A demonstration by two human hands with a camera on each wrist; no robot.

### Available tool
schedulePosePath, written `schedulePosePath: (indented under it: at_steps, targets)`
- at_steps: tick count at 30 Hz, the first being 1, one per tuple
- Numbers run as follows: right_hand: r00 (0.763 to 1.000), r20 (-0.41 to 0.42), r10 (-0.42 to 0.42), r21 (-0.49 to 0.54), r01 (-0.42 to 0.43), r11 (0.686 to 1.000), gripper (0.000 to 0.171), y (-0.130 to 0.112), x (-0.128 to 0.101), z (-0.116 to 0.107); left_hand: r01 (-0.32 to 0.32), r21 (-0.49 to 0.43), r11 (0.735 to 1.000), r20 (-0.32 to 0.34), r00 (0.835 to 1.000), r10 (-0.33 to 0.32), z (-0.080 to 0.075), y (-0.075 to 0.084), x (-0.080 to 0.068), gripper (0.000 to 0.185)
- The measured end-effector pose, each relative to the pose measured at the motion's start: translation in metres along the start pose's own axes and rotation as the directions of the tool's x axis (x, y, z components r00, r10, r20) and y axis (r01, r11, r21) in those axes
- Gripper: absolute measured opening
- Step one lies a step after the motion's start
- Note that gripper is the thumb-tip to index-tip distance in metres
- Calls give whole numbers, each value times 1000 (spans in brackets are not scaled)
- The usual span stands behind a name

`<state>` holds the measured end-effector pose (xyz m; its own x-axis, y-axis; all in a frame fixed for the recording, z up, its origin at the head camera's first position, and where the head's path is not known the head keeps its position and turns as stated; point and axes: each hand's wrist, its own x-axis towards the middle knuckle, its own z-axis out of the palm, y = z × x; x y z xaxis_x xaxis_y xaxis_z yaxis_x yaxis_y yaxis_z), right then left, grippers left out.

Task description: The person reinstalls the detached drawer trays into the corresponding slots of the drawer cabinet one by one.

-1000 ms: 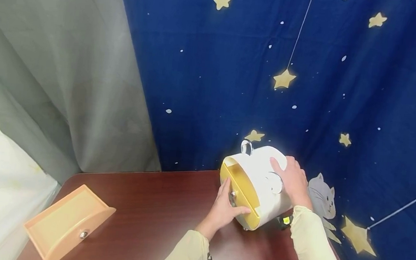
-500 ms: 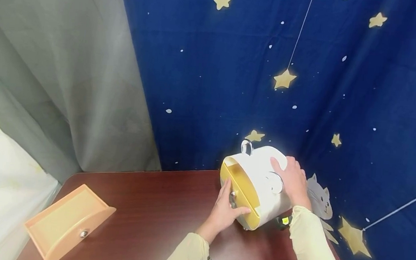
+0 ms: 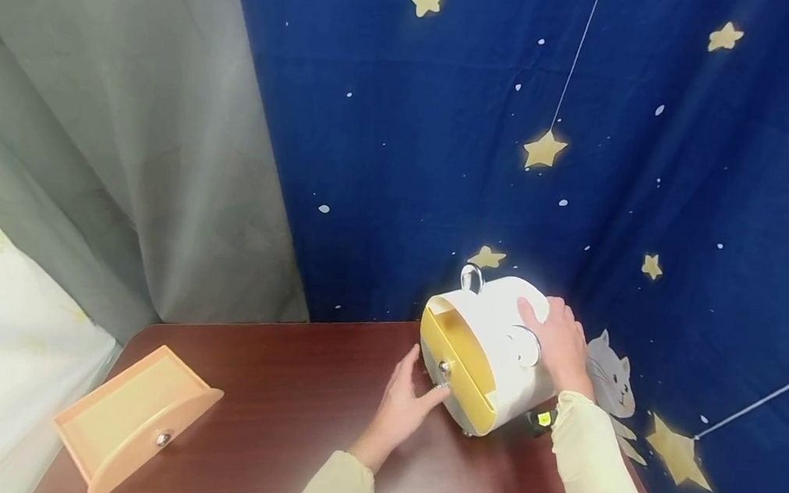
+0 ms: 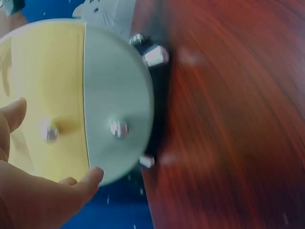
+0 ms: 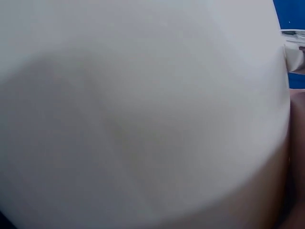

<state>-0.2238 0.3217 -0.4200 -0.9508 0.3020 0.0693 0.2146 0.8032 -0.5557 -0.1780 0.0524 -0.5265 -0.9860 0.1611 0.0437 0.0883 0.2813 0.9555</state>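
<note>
A white rounded desktop drawer box (image 3: 508, 350) stands at the right back of the table, an open gap above its yellow drawer (image 3: 467, 382). Below that drawer is a grey-green drawer (image 4: 112, 81), both with silver knobs. My left hand (image 3: 400, 404) is just in front of the drawers, fingers spread and thumb apart, holding nothing. My right hand (image 3: 558, 343) grips the upper back of the box, thumb on top; its fingertips are partly hidden. The right wrist view is filled by the white shell (image 5: 157, 105). A peach-orange drawer (image 3: 133, 419) lies at the left of the table.
Silver rings (image 3: 472, 278) stick out of the box's top, and short feet (image 4: 147, 161) hold it off the reddish-brown table (image 3: 296, 402). A dark item with a yellow-green label (image 3: 544, 419) is beside the right wrist. Blue starry curtain (image 3: 409, 162) hangs behind.
My left hand has let go of the yellow drawer's front and drawn back toward the lower left. The right hand and the box have stayed in place; the head view has shifted slightly.
</note>
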Motion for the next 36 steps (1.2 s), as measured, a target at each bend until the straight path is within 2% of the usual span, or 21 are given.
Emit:
schedulePosePath:
  at_steps: [3, 8, 10, 13, 17, 20, 24, 26, 29, 33, 36]
  targets:
    - [1000, 6, -3, -3, 3, 1000, 100, 0, 0, 0, -15, -7, 1000, -68, 998, 14, -22, -13, -6, 88]
    - [1000, 8, 6, -3, -6, 1000, 100, 0, 0, 1, 25, 14, 1000, -198, 980, -21, -65, -37, -20, 82]
    - [1000, 7, 11, 1, -11, 1000, 100, 1, 0, 1, 58, 29, 998, -246, 968, -49, -83, -45, -27, 82]
    - [1000, 11, 15, 3, -15, 1000, 100, 0, 0, 0, 109, 51, 993, -325, 942, -87, -110, -56, -41, 80]
    - [1000, 0, 13, 4, -13, 1000, 99, 3, 0, -2, 179, 91, 980, -467, 877, -117, -142, -71, -58, 65]
    - [1000, -8, 5, 6, -5, 1000, 98, 6, -1, -3, 246, 106, 964, -579, 803, -141, -164, -81, -68, 53]
    - [1000, 1, -7, 7, 7, 1000, 97, 7, -2, -2, 340, 103, 935, -689, 702, -179, -196, -94, -81, 51]
    - [1000, -2, -15, 8, 15, 1000, 97, 7, -1, -1, 377, 103, 920, -719, 667, -193, -212, -100, -87, 53]
    - [1000, -12, -23, 13, 23, 1000, 96, 6, -1, 0, 430, 72, 900, -738, 630, -242, -230, -111, -93, 58]
    - [1000, -10, -25, 21, 25, 999, 95, 5, -2, 0, 500, 5, 866, -732, 592, -338, -245, -123, -100, 64]
    - [1000, -3, -26, 20, 26, 999, 95, 3, -2, 0, 541, -2, 841, -735, 570, -368, -252, -130, -102, 66]
